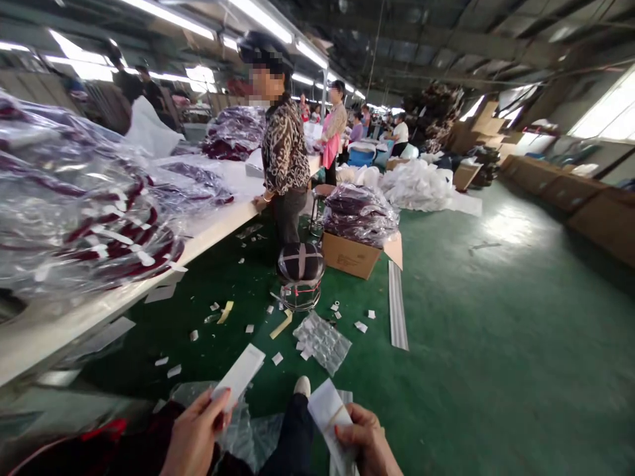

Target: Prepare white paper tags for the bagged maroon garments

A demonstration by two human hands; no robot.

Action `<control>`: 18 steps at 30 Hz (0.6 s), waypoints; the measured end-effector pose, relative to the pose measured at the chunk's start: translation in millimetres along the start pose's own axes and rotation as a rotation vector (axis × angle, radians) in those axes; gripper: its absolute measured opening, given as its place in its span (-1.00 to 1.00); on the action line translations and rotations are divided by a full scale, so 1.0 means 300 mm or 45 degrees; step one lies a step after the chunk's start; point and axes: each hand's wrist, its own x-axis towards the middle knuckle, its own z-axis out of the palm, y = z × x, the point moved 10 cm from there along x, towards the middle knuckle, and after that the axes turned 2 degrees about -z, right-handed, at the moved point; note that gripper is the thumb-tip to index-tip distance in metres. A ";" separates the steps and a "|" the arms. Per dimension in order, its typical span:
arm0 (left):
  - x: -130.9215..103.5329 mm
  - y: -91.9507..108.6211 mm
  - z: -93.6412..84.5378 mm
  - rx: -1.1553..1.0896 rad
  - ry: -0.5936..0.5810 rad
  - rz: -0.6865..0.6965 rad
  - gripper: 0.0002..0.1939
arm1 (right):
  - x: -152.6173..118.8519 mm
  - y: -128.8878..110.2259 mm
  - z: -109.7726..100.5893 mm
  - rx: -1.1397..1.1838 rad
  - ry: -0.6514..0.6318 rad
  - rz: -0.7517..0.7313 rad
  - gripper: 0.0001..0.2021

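Pinching a white strip by its near end with a closed left hand. Holding a white paper bundle by its side with a closed right hand, above the green floor. Probably light, bendy; best pinched near an end.

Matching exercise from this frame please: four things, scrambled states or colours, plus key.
1. Left hand
2. Right hand
3. Open cardboard box
4. Front stool

A. Heaped with dark red goods in clear plastic
B. Grips a banded white strip
C. Dark seat crossed by pale lines
D. Grips a white strip with no band visible

Pairs: 1-D, 2-B, 3-A, 4-C
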 end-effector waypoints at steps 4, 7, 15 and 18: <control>0.269 0.247 0.376 -0.199 -0.273 0.016 -0.72 | 0.210 -0.315 0.013 0.004 0.139 -0.097 -0.80; 0.415 0.448 0.667 -0.250 -0.438 0.073 -0.74 | 0.344 -0.533 -0.013 0.009 0.227 -0.173 -0.78; 0.701 0.654 1.226 -0.142 -0.704 0.096 -0.80 | 0.737 -0.911 -0.248 0.158 0.369 -0.264 -0.75; 0.866 0.652 1.351 -0.109 -0.634 0.103 -0.80 | 0.951 -1.052 -0.332 0.141 0.351 -0.214 -0.75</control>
